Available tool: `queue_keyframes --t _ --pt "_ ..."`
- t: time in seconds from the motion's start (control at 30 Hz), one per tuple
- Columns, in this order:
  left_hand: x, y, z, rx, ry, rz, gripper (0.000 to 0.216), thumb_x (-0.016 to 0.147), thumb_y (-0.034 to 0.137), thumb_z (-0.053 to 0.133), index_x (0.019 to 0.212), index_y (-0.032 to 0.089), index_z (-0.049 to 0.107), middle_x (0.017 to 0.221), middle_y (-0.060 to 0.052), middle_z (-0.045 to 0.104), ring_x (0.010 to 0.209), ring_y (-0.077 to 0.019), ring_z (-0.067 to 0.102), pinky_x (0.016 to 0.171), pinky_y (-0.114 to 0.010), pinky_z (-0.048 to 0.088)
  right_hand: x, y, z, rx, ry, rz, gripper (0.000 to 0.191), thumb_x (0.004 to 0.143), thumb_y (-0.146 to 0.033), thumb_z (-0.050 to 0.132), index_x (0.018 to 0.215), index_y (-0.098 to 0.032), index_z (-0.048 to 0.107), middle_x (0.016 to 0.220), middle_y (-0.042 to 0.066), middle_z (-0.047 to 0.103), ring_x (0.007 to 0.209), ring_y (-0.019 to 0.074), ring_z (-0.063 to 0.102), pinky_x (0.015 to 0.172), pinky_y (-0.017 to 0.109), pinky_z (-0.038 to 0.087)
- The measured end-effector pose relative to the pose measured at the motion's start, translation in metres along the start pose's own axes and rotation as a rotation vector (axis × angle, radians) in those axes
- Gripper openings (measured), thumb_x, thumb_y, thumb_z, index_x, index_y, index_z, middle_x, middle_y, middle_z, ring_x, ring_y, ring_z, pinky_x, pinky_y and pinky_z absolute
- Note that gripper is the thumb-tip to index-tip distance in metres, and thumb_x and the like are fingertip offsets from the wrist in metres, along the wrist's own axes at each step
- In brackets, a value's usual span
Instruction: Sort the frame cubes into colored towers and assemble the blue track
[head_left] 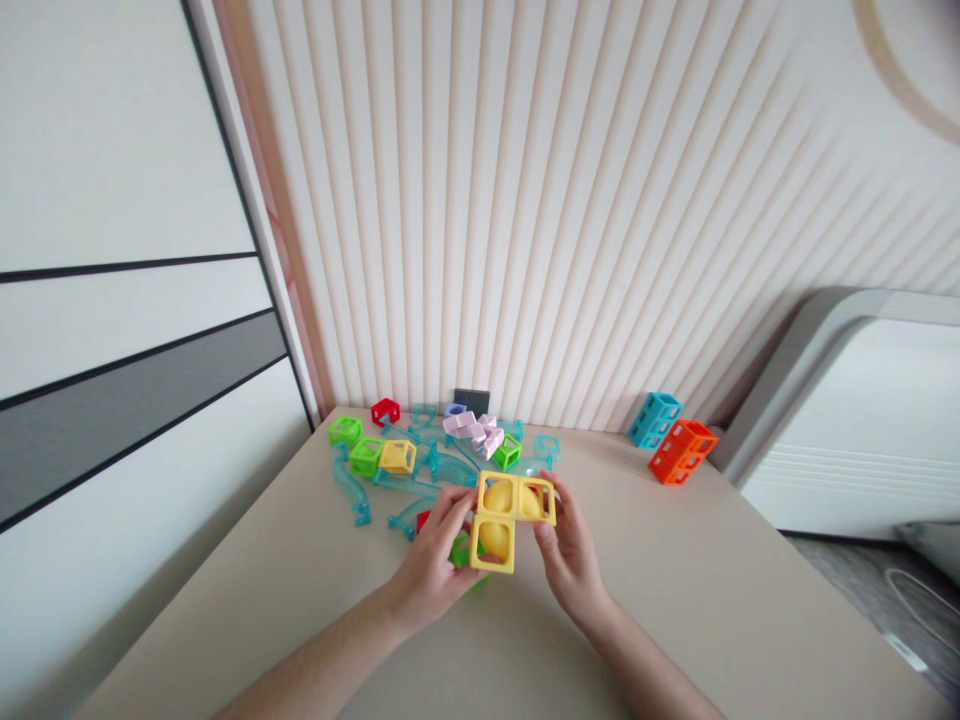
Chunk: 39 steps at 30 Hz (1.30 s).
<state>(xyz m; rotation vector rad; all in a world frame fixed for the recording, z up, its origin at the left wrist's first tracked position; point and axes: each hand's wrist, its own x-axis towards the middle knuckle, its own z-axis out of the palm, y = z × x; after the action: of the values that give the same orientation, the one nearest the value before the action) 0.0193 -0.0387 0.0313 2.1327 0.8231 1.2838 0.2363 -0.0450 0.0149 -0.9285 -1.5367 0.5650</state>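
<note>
Blocks [514, 500], yellow, between the fingers [456, 511]

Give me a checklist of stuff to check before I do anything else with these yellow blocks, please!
1. Left hand has a grip on the yellow blocks: ok, at their left side.
2. Right hand has a grip: ok, thumb and fingers at the right-hand block.
3. Three yellow blocks side against side: ok, in an L shape.
4. Green block behind them joined on: cannot tell, it is partly hidden.
5. Clear blue pieces tidied up: not ok, they lie scattered among other blocks.
6. Orange stack away from both hands: ok, over on the table's right side.
</note>
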Motion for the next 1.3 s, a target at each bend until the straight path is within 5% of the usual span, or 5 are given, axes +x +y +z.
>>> queue_keyframes --t 0.33,0.6,0.9,1.3 --pt "0.001 0.004 -0.002 -0.036 -0.003 -0.033 0.063 0.083 0.042 0.075 0.138 0.024 0.052 0.117 -0.012 0.055 0.103 -0.0251 0.063 0.082 -0.031 0.059 0.0 -0.004 -0.002 -0.009 -0.032 -0.009 0.046 0.101 -0.046 0.049 0.144 -0.03 0.043 0.136 0.012 0.057 0.121 0.0281 0.06 0.102 0.044 0.051" --pt "0.0 0.01 -0.002 0.048 -0.016 0.031 0.081 0.073 0.031 0.081 0.146 0.025 0.044 0.108 -0.009 0.055 0.098 -0.0246 0.06 0.085 -0.034 0.057 -0.002 -0.003 -0.003 0.024 -0.073 -0.013 0.048 0.101 -0.048 0.049 0.145 -0.03 0.044 0.136 0.012 0.057 0.123 0.0274 0.059 0.102 0.041 0.051" --pt "0.001 0.009 -0.002 -0.01 -0.026 -0.02 0.072 0.071 0.037 0.08 0.134 0.023 0.048 0.111 -0.011 0.056 0.096 -0.0257 0.061 0.081 -0.035 0.057 -0.001 -0.008 -0.004 -0.021 -0.085 -0.018 0.049 0.1 -0.052 0.048 0.143 -0.028 0.046 0.132 0.013 0.06 0.12 0.0279 0.061 0.098 0.039 0.053" --pt "0.001 0.007 -0.002 0.013 0.019 0.108 0.071 0.072 0.039 0.08 0.131 0.023 0.044 0.106 -0.008 0.057 0.092 -0.0239 0.059 0.081 -0.035 0.054 -0.002 -0.007 -0.004 -0.034 -0.098 -0.061 0.049 0.101 -0.05 0.047 0.145 -0.029 0.044 0.133 0.011 0.057 0.123 0.027 0.057 0.102 0.039 0.05"
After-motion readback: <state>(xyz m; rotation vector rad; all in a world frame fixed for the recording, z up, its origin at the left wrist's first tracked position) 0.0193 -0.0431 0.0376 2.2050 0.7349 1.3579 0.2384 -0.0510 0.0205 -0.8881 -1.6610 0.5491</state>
